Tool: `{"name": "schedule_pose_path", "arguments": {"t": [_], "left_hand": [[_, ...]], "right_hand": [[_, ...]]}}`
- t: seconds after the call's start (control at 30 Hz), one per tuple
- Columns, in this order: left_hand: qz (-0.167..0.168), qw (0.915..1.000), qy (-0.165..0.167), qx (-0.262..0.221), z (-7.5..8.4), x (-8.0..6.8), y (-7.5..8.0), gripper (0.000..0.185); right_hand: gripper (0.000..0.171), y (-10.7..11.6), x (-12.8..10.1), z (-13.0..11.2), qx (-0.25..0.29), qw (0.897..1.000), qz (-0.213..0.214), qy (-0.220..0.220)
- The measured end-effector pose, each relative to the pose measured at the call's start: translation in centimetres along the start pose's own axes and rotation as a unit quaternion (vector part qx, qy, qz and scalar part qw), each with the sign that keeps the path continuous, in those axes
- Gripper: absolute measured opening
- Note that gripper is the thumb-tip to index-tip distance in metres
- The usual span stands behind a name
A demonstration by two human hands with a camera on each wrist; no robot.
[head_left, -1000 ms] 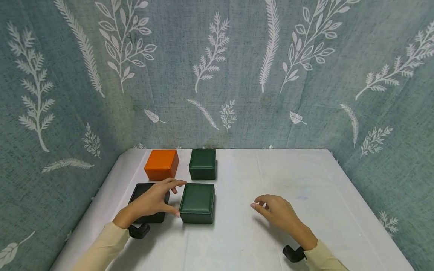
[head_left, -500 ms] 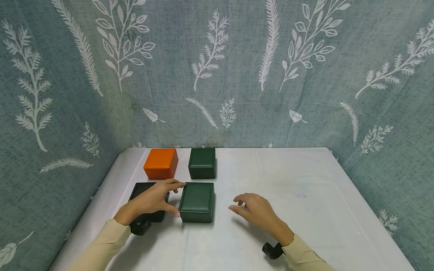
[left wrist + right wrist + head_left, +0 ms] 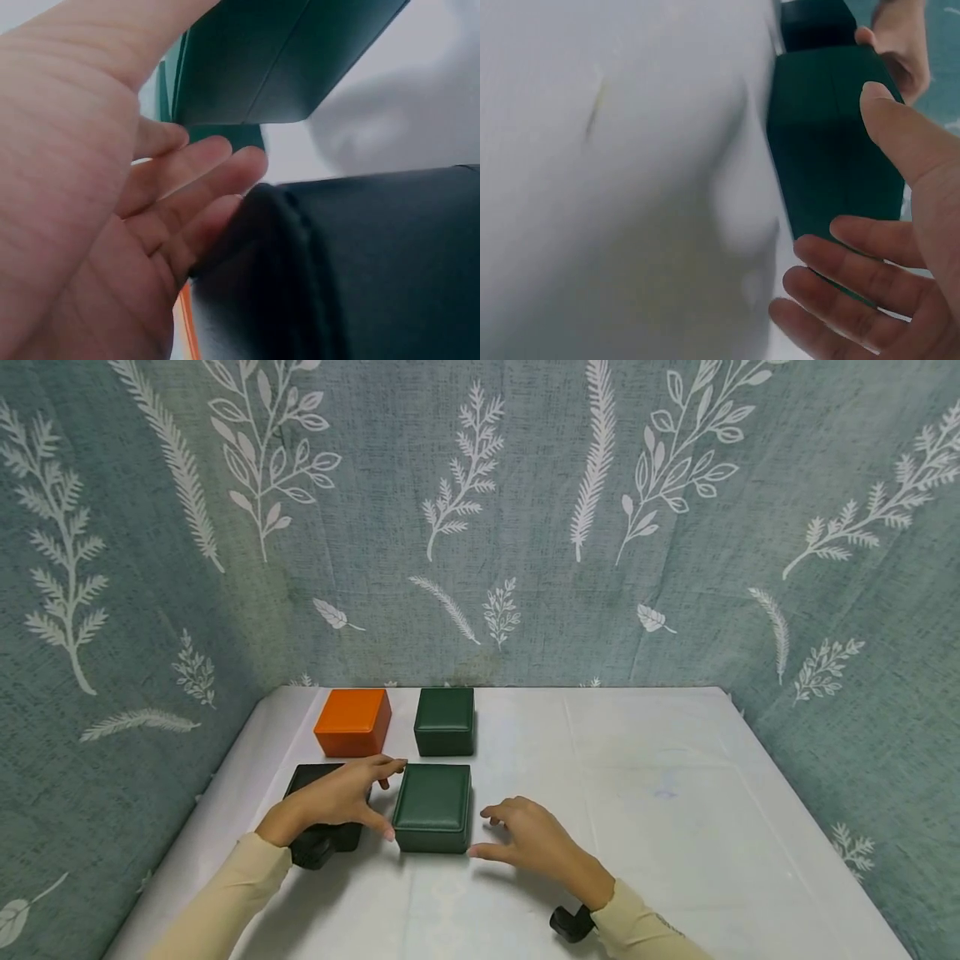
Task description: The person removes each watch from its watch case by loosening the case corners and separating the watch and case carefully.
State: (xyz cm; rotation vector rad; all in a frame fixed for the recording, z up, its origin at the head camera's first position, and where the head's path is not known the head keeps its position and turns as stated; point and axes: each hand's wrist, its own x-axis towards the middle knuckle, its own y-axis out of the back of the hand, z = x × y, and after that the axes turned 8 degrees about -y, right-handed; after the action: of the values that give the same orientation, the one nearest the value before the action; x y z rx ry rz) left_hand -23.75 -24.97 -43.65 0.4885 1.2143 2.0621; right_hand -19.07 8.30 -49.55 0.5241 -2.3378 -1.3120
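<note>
A dark green box (image 3: 432, 806) lies near the table's front, left of centre. My left hand (image 3: 381, 799) reaches over a black box (image 3: 324, 837), its straight fingers and thumb touching the green box's left side. My right hand (image 3: 483, 833) hovers with spread fingers just off the green box's right side; contact cannot be told. The left wrist view has my palm and fingers (image 3: 187, 187) above the black box (image 3: 375, 270), with the green box (image 3: 285, 60) beyond. The right wrist view has spread fingers (image 3: 855, 300) beside the green box (image 3: 825, 135).
An orange box (image 3: 352, 732) and a second dark green box (image 3: 445, 731) stand side by side at the back left. A white cloth covers the table (image 3: 660, 793). Leaf-patterned teal fabric walls (image 3: 525, 527) close in the back and both sides.
My right hand has moved left across the table, up to the near green box's right side. The left hand and the boxes have stayed put.
</note>
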Motion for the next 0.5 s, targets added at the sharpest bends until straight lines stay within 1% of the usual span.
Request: {"name": "schedule_pose_path", "arguments": {"t": [0.13,0.3,0.5], "left_hand": [[-0.016,0.9999,-0.001,0.001,0.0,0.2,0.2,0.115],[-0.025,0.9997,-0.005,-0.001,0.0,0.6,0.4,0.116],[-0.038,0.9992,-0.001,-0.01,0.1,0.8,0.5,0.114]], "right_hand": [[0.063,-0.6,0.3,-0.5,0.003,1.0,-0.011,0.008],[0.064,-1.3,0.7,-1.0,-0.003,1.0,-0.007,0.012],[0.057,-1.8,1.1,-1.5,0.015,1.0,0.003,-0.017]]}}
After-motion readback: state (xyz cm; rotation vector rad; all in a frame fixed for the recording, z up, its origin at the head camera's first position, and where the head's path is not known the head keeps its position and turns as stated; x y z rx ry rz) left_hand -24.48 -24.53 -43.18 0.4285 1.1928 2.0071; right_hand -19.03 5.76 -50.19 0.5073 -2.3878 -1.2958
